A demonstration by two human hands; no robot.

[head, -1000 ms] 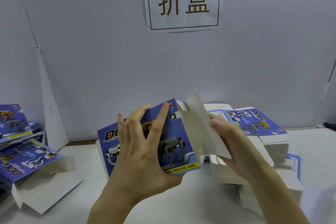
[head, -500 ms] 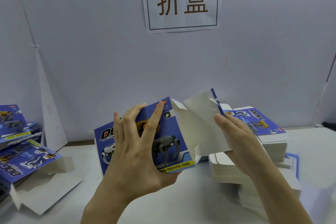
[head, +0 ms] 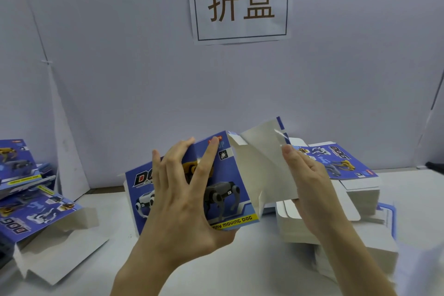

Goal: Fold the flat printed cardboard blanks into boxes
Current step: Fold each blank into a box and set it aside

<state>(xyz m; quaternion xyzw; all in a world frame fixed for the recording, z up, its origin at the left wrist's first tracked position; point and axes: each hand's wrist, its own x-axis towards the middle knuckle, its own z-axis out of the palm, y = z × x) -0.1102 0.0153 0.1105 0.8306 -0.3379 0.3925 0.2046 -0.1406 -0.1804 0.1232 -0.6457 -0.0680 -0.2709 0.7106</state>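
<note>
A blue printed box blank (head: 225,182) with robot dogs on it is held up over the table's middle, partly opened. My left hand (head: 182,197) grips its printed front panel, fingers spread across the face and thumb under the lower edge. The blank's white inner flap (head: 266,163) stands out to the right. My right hand (head: 307,185) holds that flap along its right edge, fingers behind it. A stack of flat blanks (head: 336,163) lies behind my right hand, printed side up on top.
Several opened blue boxes (head: 36,211) lie in a heap at the left table edge. A white wall with a paper sign (head: 240,1) closes the back. A white cardboard wedge (head: 69,151) leans at the left. Bare white table (head: 240,259) shows in front.
The white flap has swung outward and upward to the right, showing a blue edge at its top. My right hand has moved right with it. My left hand keeps its hold.
</note>
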